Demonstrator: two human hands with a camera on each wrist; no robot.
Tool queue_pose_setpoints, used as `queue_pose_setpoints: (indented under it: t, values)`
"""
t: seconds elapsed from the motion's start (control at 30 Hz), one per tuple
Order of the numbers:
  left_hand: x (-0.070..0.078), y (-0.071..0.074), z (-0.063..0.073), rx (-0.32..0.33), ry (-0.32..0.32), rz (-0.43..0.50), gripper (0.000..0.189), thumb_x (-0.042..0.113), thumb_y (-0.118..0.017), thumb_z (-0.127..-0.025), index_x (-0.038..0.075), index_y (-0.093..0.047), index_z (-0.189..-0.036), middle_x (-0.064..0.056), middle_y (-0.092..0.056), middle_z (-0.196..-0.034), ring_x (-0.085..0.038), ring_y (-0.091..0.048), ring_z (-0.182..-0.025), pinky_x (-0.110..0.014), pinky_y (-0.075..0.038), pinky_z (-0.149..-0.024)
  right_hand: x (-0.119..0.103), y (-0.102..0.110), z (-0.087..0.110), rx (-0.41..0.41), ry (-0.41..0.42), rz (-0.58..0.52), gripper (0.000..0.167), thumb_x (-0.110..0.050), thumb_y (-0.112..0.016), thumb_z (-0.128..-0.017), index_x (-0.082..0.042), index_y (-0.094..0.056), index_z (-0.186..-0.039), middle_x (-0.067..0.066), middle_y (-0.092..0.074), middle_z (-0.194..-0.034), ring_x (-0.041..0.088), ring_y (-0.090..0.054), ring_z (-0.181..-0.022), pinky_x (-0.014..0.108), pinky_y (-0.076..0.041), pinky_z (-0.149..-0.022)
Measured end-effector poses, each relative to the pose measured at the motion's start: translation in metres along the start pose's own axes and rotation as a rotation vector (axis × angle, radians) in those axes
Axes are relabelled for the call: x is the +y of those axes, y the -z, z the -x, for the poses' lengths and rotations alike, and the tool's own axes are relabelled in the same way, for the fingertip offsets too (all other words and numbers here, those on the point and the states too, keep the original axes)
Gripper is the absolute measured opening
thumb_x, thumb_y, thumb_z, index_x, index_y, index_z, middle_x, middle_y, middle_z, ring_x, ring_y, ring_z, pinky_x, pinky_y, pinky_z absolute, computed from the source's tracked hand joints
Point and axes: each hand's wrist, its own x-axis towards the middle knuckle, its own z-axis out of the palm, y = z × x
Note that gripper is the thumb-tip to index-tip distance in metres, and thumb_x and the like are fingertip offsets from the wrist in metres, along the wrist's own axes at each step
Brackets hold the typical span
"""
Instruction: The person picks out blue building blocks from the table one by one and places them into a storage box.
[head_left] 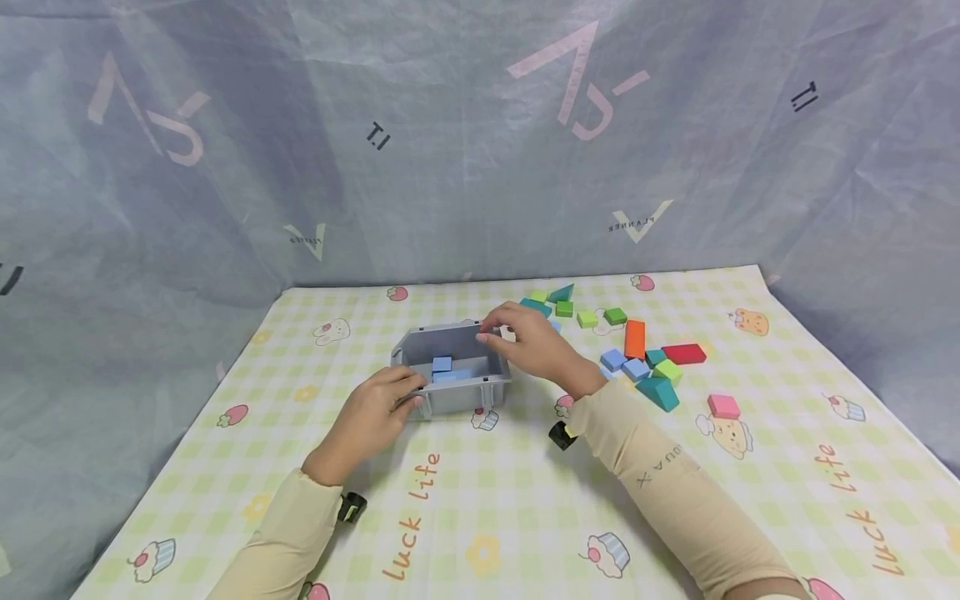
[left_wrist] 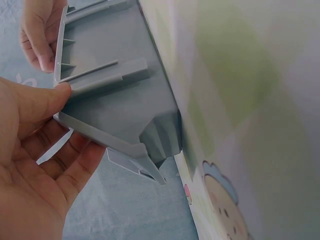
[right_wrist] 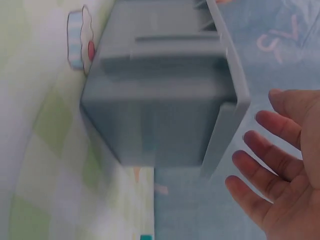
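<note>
Left hand: at bin's near left corner, thumb and fingers pinching the rim, thumb on outer side in left wrist view
Right hand: over bin's right end in head view, fingers loosely bent; right wrist view has fingers spread and off the bin, holding nothing
Hands together or apart: apart, one at each end of bin
Sleeves: both pale yellow, left sleeve and right sleeve, dark wrist device under the right one, another by the left
Gray bin: on the cloth between the hands, upright, opening up, ribs on outer wall
In bin: small blue block and paler blue block, touching or overlapping, can't tell which
Blocks just right of right hand: teal block, teal wedge, green block, light green block
Blocks farther right: orange block near red block, blue pair below orange, teal prism nearer the person, pink block apart from the rest
Tablecloth: green-white check, cupcakes, strawberries, "luck life" lettering
Backdrop: gray-blue cloth, printed letters, behind table
</note>
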Motion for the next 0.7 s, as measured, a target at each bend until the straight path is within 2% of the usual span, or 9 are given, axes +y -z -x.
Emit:
queue_pose_setpoints:
  t: [0.1,0.37,0.57,0.7]
  values:
    - [0.000,0.000,0.000,0.001,-0.003,0.003,0.022,0.009,-0.073,-0.091,0.006,-0.075,-0.113,-0.001,-0.068,-0.107,-0.016,-0.061,-0.092,-0.034,-0.053,-0.078,0.010,0.002,-0.001,0.008,-0.041,0.016,0.016,-0.028,-0.065,-0.099,-0.015,-0.071,-0.106,-0.001,-0.065,-0.113,0.026,-0.061,-0.110,0.045,-0.051,-0.090]
    - [0.001,0.000,0.000,0.001,-0.007,0.008,0.021,0.008,-0.073,-0.091,0.005,-0.075,-0.112,-0.002,-0.069,-0.107,-0.017,-0.061,-0.091,-0.035,-0.053,-0.077,0.036,0.005,0.000,0.045,-0.137,0.077,0.019,-0.023,-0.066,-0.098,-0.009,-0.071,-0.110,0.006,-0.065,-0.114,0.029,-0.060,-0.112,0.044,-0.052,-0.091]
    - [0.001,0.001,0.000,0.001,-0.008,0.001,0.022,0.008,-0.074,-0.091,0.005,-0.075,-0.113,-0.002,-0.068,-0.107,-0.017,-0.061,-0.091,-0.035,-0.053,-0.077,0.046,0.011,0.001,0.117,-0.208,0.137,0.023,-0.020,-0.067,-0.097,-0.005,-0.071,-0.112,0.013,-0.064,-0.121,0.032,-0.060,-0.111,0.048,-0.050,-0.092]
    - [0.001,0.000,0.000,0.003,-0.008,-0.001,0.022,0.008,-0.074,-0.090,0.005,-0.075,-0.112,-0.002,-0.069,-0.107,-0.017,-0.061,-0.092,-0.035,-0.054,-0.077,0.054,0.015,0.004,0.126,-0.270,0.141,0.026,-0.018,-0.067,-0.096,0.000,-0.069,-0.115,0.017,-0.061,-0.125,0.036,-0.059,-0.113,0.050,-0.048,-0.095]
